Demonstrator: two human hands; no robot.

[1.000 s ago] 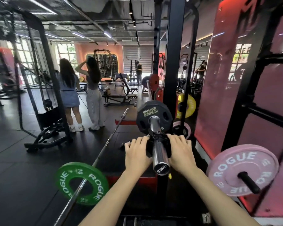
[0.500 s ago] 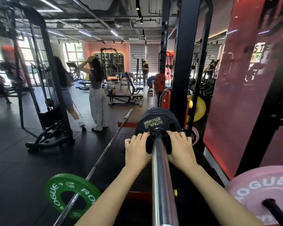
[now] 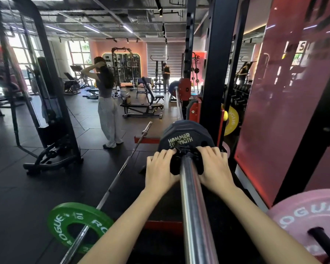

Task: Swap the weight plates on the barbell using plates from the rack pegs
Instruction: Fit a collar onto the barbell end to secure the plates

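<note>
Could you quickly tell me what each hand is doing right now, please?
Left hand: closed on the left side of the black collar on the barbell sleeve.
Right hand: closed on the collar's right side.

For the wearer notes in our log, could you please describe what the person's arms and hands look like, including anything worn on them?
Both forearms are bare as far as the frame shows; no sleeve reaches into view. The left hand and right hand wear no gloves, and no rings, watch, wristband or wraps show on them. The fingernails look short and unpainted.
</note>
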